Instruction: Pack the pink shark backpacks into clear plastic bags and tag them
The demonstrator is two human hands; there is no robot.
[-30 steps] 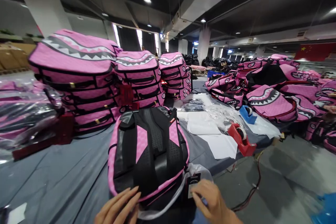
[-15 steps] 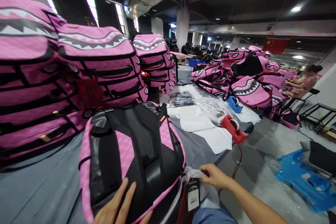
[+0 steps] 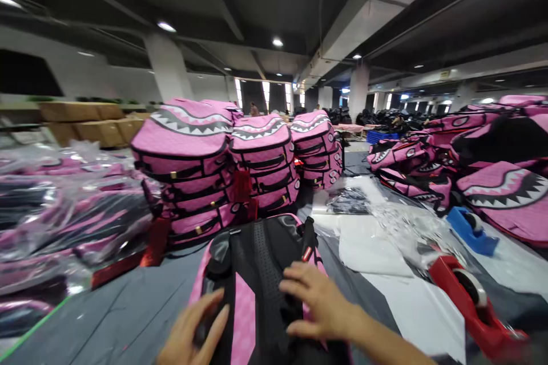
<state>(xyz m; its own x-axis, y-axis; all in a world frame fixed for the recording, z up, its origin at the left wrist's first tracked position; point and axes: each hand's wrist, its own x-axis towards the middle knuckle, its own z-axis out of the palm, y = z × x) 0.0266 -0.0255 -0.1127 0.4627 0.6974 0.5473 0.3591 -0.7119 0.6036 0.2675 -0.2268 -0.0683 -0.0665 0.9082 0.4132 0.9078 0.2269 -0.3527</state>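
A pink-and-black backpack (image 3: 262, 256) lies back side up before me on a grey-covered table, its shoulder straps and padded back panel showing. My left hand (image 3: 194, 328) is at the near left part of the backpack, thumb and fingers apart and slightly bent. Over the right shoulder strap is my right hand (image 3: 319, 303), with its fingers spread. Neither hand grips anything that I can see. Whether the fingertips press on the fabric is hard to tell through the blur. The lower end of the backpack runs out of view.
Behind stand stacks of pink backpacks (image 3: 182, 142) with a shark-teeth pattern. Plastic-wrapped backpacks (image 3: 85, 211) lie at left. On the right are white sheets (image 3: 422, 311), clear plastic bags (image 3: 406, 228), a red tape dispenser (image 3: 471, 302), a blue tape dispenser (image 3: 471, 231) and heaped backpacks (image 3: 505, 194).
My right hand has let go of the white tissue-like material by the hang tag and moved up over the backpack. The left hand's fingers are more bent. The view has turned left.
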